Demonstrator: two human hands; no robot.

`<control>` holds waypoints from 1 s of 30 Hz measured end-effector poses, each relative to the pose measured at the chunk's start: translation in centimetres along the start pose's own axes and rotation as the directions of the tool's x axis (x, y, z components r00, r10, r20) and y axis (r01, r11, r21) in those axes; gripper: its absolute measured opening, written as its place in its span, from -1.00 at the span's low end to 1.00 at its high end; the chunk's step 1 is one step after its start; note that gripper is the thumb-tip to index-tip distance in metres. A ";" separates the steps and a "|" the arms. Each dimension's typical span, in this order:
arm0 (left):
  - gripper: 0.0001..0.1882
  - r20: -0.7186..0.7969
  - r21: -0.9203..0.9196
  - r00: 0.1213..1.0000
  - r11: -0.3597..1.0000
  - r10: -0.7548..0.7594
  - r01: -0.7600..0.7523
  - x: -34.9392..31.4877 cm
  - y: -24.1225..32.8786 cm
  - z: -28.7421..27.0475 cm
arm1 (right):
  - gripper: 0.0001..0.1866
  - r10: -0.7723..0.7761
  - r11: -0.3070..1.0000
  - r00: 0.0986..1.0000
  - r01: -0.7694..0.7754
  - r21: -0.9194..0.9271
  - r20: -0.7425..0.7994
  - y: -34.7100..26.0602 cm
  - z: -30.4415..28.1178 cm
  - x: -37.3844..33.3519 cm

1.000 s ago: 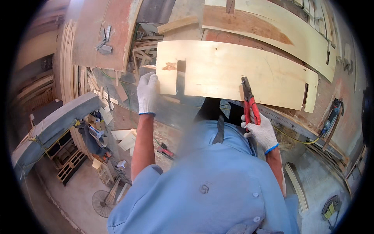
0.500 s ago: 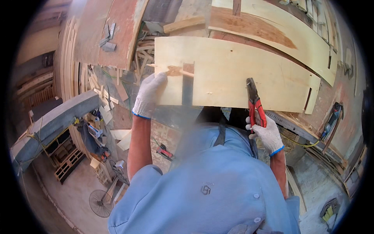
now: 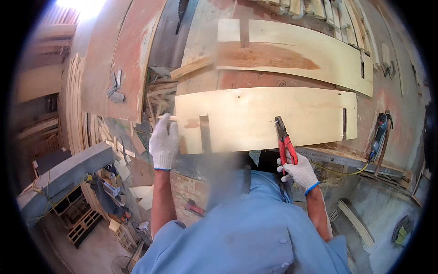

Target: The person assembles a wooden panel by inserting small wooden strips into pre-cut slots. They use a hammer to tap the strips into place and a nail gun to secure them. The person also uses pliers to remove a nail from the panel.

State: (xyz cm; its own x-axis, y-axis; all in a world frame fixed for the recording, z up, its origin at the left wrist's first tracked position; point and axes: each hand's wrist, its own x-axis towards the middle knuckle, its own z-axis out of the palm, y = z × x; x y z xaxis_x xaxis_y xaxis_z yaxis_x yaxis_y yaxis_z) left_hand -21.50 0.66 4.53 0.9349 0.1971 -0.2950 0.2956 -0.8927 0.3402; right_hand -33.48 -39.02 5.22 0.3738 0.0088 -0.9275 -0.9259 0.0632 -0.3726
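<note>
A pale plywood board lies across the bench before me, with a slot near each end. My left hand, in a white knitted glove, is beside its left edge with the fingers somewhat apart. A thin wood sliver sticks out past that edge, close to the fingertips; whether they touch it I cannot tell. In my gloved right hand are red-handled pliers, closed in my fingers. Their dark jaws point away from me over the board's right half.
Beyond lies a second slotted plywood board with a brown patch. A corded power tool is at the right edge of the bench. Wood offcuts are heaped at the left, near metal pieces on a reddish panel. Below left is a grey beam.
My left hand has come off the board's left edge and its fingers have spread. The whole view has shifted, so the boards appear lower. The pliers stay in my right hand.
</note>
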 end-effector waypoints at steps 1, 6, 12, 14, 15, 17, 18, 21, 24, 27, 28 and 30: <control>-0.54 -0.023 -0.031 0.999 0.998 0.048 -0.049 1.0 1.0 -0.1 | -0.49 0.006 1.000 1.000 -0.006 0.004 -0.007 -0.3 -0.1 0.2; -0.45 -0.146 0.073 0.850 0.862 0.507 -0.502 8.7 6.8 3.7 | -0.40 -0.019 1.000 1.000 0.020 0.019 -0.021 -0.8 -0.8 1.1; -0.30 -0.082 0.322 0.746 0.726 0.660 -0.607 17.6 16.2 12.2 | -0.36 -0.057 0.998 0.998 0.057 0.010 -0.021 -0.1 -1.1 1.3; -0.30 -0.032 0.347 0.785 0.744 0.618 -0.571 17.7 18.5 14.2 | -0.38 -0.069 0.997 0.997 0.069 0.032 -0.024 0.2 -1.1 1.4; -0.29 -0.064 0.319 0.743 0.719 0.666 -0.617 17.3 18.8 15.5 | -0.38 -0.076 0.996 0.997 0.077 0.038 -0.017 0.4 -1.1 1.4; -0.27 -0.126 0.270 0.647 0.654 0.752 -0.707 16.3 19.0 17.7 | -0.40 -0.080 0.995 0.997 0.081 0.055 -0.019 0.3 -1.1 1.4; -0.27 -0.120 0.285 0.636 0.640 0.763 -0.714 16.1 19.5 18.2 | -0.41 -0.078 0.995 0.997 0.079 0.060 -0.024 0.0 -1.0 1.2; -0.27 -0.212 0.228 0.557 0.595 0.803 -0.771 16.5 22.2 18.3 | -0.49 -0.068 0.996 0.997 0.070 0.060 -0.040 0.0 -0.9 1.0; -0.34 -0.317 0.258 0.540 0.619 0.780 -0.742 18.3 24.9 18.5 | -0.53 -0.056 0.996 0.998 0.059 0.066 -0.036 0.3 -1.3 1.4; -0.33 -0.229 0.259 0.618 0.659 0.752 -0.706 19.9 26.4 18.1 | -0.56 -0.047 0.997 0.998 0.050 0.064 -0.049 0.0 -1.1 1.3; -0.35 -0.211 0.208 0.625 0.660 0.751 -0.722 19.8 26.5 18.0 | -0.57 -0.044 0.997 0.997 0.048 0.065 -0.057 -0.1 -1.1 1.1; -0.39 -0.175 0.105 0.641 0.661 0.748 -0.743 19.2 26.0 17.5 | -0.49 -0.048 0.998 0.998 0.049 0.040 -0.031 0.0 -1.4 1.0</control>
State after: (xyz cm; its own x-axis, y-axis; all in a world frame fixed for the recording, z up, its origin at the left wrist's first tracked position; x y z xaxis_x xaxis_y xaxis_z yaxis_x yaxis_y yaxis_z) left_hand 0.74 -25.86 -7.92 0.8542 -0.4702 0.2218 -0.5199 -0.7792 0.3501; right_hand -33.20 -40.37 4.28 0.4160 -0.0257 -0.9090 -0.9034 0.1030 -0.4164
